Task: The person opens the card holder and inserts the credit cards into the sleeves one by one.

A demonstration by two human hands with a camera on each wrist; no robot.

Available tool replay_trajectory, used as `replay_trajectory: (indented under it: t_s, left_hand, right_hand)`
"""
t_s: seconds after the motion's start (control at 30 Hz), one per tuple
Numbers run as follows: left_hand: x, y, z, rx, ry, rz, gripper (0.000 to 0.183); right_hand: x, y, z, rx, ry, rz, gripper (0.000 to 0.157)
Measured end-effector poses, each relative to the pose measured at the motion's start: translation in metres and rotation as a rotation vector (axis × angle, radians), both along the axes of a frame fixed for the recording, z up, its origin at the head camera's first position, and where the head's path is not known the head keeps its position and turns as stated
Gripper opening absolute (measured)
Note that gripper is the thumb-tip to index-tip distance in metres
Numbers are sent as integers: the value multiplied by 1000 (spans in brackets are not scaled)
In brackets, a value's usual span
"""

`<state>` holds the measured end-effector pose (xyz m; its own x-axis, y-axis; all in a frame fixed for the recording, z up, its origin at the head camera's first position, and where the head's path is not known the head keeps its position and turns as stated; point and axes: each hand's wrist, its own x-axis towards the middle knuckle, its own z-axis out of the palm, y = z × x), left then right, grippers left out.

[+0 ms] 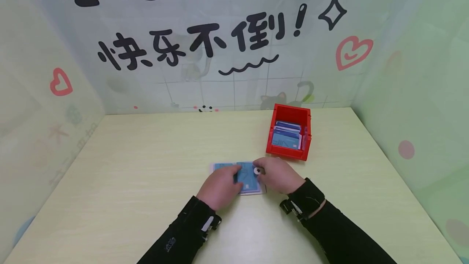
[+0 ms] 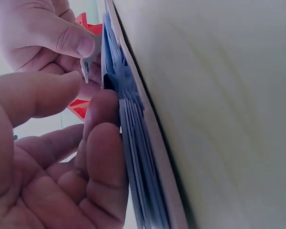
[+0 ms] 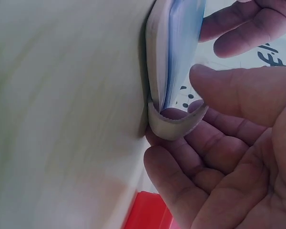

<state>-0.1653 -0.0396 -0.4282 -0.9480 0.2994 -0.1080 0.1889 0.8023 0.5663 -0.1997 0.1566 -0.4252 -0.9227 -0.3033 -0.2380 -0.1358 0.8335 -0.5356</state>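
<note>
Pale rectangular blue-leaved booklet (image 1: 249, 177) lay well off tabletop's (image 1: 154, 146) back edge. Right hand (image 1: 280, 174) pinched pale curved strap (image 3: 169, 126); left hand (image 1: 221, 187), fingers loose, touched blue leaves (image 2: 140, 148). Neat fold-over probably needed leaves pressed flat.

We look along the edge of a card holder (image 2: 155, 138), its pale cover lying nearest the table (image 2: 233, 114). Within it we see a layered stack of bluish cards (image 2: 139, 167). In the foreground, the left hand (image 2: 47, 191) touches the stack's edge with bent fingers, thumb apart. Beyond, the right hand (image 2: 35, 40) has a pale strap (image 2: 87, 69) between thumb and fingers; behind we glimpse something red (image 2: 80, 109).
</note>
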Motion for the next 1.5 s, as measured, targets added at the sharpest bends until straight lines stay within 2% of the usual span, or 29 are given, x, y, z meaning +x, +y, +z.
replay_trajectory:
  t_s: [0.17, 0.33, 0.47, 0.67, 1.03, 1.5]
  left_hand:
    - [0, -8, 5, 4, -16, -9, 53]
    - [-2, -25, 10, -8, 25, 68, 49]
    - [-3, -37, 7, -36, 25, 100, 49]
    - [-1, -41, 3, -74, 36, 76, 50]
    - [2, -43, 3, -111, 51, 76, 52]
    - [0, -45, 1, -81, 58, 65, 51]
  right_hand:
    - [0, -1, 0, -16, -20, 3, 64]
    - [-3, -2, 2, 18, -22, 40, 77]
    - [-6, -5, 3, 78, -3, 122, 88]
    - [-13, -10, 3, 146, -15, 182, 101]
    - [-25, -16, 5, 201, -40, 188, 97]
    - [-27, -23, 9, 280, 6, 225, 88]
